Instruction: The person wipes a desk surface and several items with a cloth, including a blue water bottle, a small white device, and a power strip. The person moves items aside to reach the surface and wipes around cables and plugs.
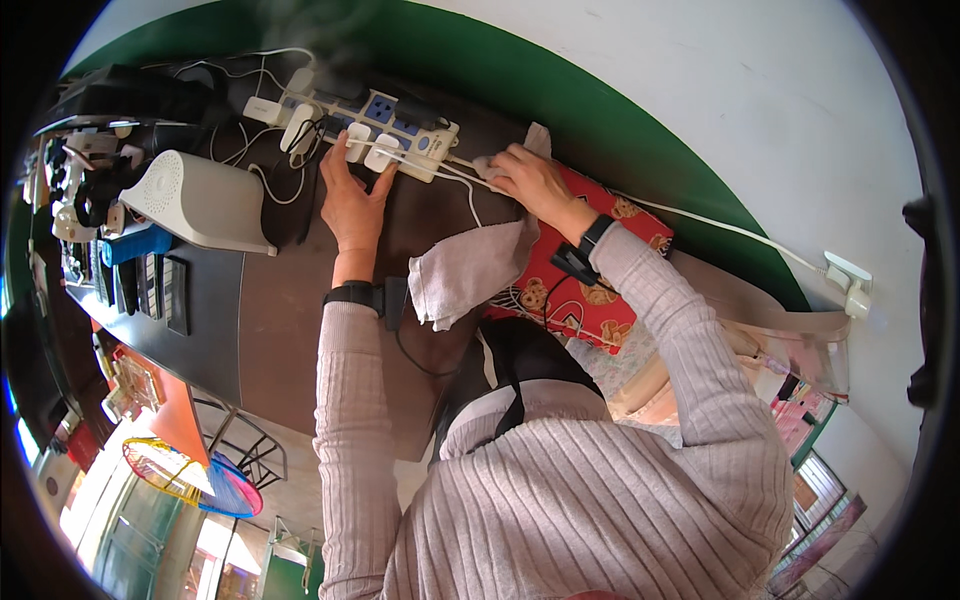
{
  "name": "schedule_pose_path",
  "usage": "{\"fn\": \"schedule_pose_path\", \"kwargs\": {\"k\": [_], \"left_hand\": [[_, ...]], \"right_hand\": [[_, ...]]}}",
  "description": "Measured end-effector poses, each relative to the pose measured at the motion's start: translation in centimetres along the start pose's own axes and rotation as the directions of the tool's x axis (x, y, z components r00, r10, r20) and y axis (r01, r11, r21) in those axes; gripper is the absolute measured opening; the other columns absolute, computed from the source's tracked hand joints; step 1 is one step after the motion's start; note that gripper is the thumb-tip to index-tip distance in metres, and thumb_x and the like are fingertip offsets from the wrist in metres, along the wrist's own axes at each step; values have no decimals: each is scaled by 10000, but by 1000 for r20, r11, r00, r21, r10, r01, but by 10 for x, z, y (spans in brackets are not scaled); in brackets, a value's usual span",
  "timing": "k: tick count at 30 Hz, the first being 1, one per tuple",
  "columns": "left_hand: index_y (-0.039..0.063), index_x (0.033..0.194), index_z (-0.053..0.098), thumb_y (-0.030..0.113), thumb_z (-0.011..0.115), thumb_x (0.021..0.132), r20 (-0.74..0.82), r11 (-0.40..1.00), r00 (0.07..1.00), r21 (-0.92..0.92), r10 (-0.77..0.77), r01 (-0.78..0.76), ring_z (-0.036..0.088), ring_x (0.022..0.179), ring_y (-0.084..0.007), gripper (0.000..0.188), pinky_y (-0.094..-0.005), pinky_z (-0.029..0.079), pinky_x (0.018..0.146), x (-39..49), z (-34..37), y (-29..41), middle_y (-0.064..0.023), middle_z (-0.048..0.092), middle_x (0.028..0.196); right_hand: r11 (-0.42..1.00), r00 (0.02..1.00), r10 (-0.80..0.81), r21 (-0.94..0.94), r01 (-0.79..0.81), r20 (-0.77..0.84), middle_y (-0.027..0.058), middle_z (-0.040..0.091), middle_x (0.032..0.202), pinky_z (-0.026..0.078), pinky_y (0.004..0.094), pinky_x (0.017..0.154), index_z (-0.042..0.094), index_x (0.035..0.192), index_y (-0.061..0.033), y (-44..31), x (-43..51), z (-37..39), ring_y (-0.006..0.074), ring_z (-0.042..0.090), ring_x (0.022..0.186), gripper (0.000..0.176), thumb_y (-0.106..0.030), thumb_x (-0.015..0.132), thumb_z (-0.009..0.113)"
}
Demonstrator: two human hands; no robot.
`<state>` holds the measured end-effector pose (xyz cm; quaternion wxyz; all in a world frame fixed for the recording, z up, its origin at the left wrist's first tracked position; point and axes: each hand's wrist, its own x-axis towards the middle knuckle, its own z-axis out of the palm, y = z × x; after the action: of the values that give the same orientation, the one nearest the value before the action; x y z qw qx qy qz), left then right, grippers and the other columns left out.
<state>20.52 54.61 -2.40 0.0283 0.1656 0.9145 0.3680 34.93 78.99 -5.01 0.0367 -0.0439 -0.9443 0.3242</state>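
Observation:
A white power strip (420,166) with blue socket panels lies at the back of the dark brown desk, with several plugs in it. My left hand (352,202) spans two white charger plugs (382,152) on its near side, index finger at one and thumb at the other. To the right, my right hand (534,184) pinches part of a greyish-pink cloth (474,274) around the strip's white cord (466,163). The cloth's longer end hangs down in front, and another corner sticks up behind my fingers. My right palm is hidden.
A red box or case with a teddy-bear print (585,225) lies beneath my right wrist. Left of the strip stand a white rounded device (202,199) and tangled cables. A blue roll-like object (136,244) lies farther left. The cord runs to a wall outlet (849,271).

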Motion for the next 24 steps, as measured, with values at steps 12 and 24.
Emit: {"fn": "schedule_pose_path", "kwargs": {"k": [12, 24], "left_hand": [[154, 1471, 417, 325, 818, 801, 18, 1000, 1000, 4, 7, -8, 578, 752, -194, 800, -351, 519, 691, -1, -4, 0, -62, 520, 1331], [3, 1343, 525, -36, 556, 838, 390, 897, 818, -57, 423, -438, 689, 947, -377, 507, -402, 578, 769, -56, 51, 121, -186, 669, 1166]], "right_hand": [[988, 942, 149, 70, -134, -302, 124, 606, 1066, 517, 433, 815, 590, 1055, -48, 17, -58, 17, 357, 620, 983, 211, -125, 881, 681], [981, 975, 161, 130, -141, -156, 148, 645, 953, 501, 445, 767, 597, 1024, -38, 0, -54, -15, 368, 632, 915, 199, -193, 912, 654]]}}
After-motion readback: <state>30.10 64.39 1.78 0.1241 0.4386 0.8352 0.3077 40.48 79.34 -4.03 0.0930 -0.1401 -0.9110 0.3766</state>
